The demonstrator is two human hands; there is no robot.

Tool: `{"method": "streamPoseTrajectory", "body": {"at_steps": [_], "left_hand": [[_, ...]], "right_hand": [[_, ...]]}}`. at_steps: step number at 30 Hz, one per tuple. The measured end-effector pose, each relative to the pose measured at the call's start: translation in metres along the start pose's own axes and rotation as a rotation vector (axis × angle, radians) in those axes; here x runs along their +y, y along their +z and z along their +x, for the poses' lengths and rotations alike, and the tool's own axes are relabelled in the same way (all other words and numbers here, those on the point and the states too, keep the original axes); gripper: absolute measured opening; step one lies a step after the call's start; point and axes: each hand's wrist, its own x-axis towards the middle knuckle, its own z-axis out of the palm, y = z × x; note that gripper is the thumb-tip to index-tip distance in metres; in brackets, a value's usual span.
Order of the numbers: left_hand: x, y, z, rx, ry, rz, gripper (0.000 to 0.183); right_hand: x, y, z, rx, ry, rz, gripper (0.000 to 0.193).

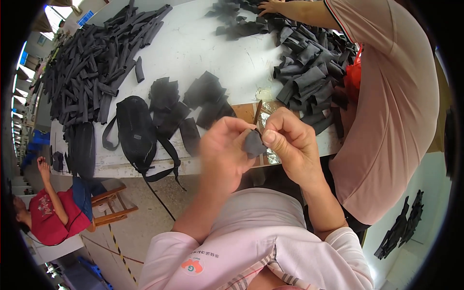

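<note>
A small dark grey fabric piece (254,144) is pinched between my two hands above the table's near edge. My left hand (223,152), slightly blurred, has its fingers closed on the piece's left side. The thumb and curled fingers of my right hand (291,145) press together at its right edge. A thin brown pointed tool (258,111) sticks up between the hands; which hand bears it, I cannot tell. Small stacks of dark fabric pieces (207,94) lie on the table to the left, beyond my left hand.
The white table (193,43) bears a large heap of rolled dark strips (89,67) at left and more dark pieces (309,72) at right. A black waist bag (137,133) lies near the front edge. A co-worker (391,96) reaches over from the right; another person (50,212) sits left.
</note>
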Motion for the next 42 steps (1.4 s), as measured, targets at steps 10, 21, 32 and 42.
{"method": "streamPoseTrajectory", "body": {"at_steps": [10, 21, 32, 42], "left_hand": [[0.022, 0.002, 0.041, -0.272, -0.362, -0.776, 0.024], [-0.012, -0.032, 0.043, -0.006, -0.427, -1.082, 0.026], [-0.002, -0.022, 0.038, 0.168, 0.457, 1.048, 0.031], [-0.007, -0.019, 0.033, 0.104, 0.517, 0.237, 0.011]], "right_hand": [[0.005, -0.019, 0.045, -0.119, 0.390, 0.412, 0.022], [0.041, -0.010, 0.041, -0.192, 0.409, 0.488, 0.024], [0.087, -0.016, 0.030, -0.169, 0.385, 0.446, 0.028], [0.004, -0.014, 0.038, -0.241, -0.327, -1.085, 0.021]]}}
